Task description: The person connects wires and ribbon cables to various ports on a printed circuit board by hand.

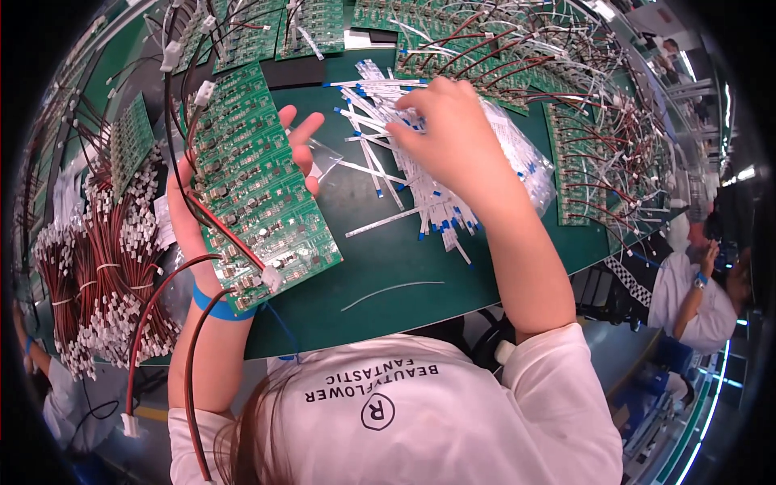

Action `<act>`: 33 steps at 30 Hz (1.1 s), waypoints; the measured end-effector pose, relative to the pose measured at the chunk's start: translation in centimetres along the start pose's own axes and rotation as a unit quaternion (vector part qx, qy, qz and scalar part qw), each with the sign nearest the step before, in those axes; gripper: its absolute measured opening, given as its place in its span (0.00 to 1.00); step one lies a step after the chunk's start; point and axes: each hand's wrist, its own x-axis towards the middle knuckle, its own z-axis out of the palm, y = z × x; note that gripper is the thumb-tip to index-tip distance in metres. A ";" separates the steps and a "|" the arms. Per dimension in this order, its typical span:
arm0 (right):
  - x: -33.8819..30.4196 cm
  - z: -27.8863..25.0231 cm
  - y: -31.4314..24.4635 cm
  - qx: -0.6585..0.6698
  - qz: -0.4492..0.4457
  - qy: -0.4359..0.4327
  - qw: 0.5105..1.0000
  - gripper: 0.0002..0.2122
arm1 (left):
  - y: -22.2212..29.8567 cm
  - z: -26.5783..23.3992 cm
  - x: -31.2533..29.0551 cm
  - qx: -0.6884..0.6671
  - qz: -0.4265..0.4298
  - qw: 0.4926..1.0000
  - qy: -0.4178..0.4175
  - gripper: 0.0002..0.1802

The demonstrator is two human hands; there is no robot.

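Note:
My left hand (pixel 187 202) holds a long green circuit board panel (pixel 263 182) from beneath, its fingers showing past the right edge. Red and black wire leads with white plugs hang from the panel, and one white connector (pixel 272 279) lies over its near end. Over a loose pile of white flat ribbon cables (pixel 396 166) with blue ends, my right hand (pixel 444 121) reaches down with its fingers bent. The fingertips are at the pile's upper part. Whether they pinch a cable is hard to make out.
Bundled red and black wires with white plugs (pixel 105 275) lie at the left. More wired green boards (pixel 598 162) cover the right and far side. A clear plastic bag (pixel 525 153) sits beside the cable pile. A thin loose strand (pixel 392 293) lies near the table's front edge. Another person (pixel 687 291) is at right.

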 end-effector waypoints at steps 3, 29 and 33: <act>0.0 1.6 -0.1 -0.026 -0.045 -0.004 0.999 0.09 | 0.2 -0.1 0.1 0.001 0.017 1.000 -0.002 0.48; -1.8 -2.6 -5.9 0.613 0.117 -0.078 0.777 0.05 | -0.5 0.9 -0.7 -0.020 -0.028 0.999 -0.004 0.46; -2.0 -1.9 -6.0 0.512 0.076 -0.048 0.854 0.04 | 0.0 1.4 -1.5 -0.049 -0.075 0.996 -0.012 0.45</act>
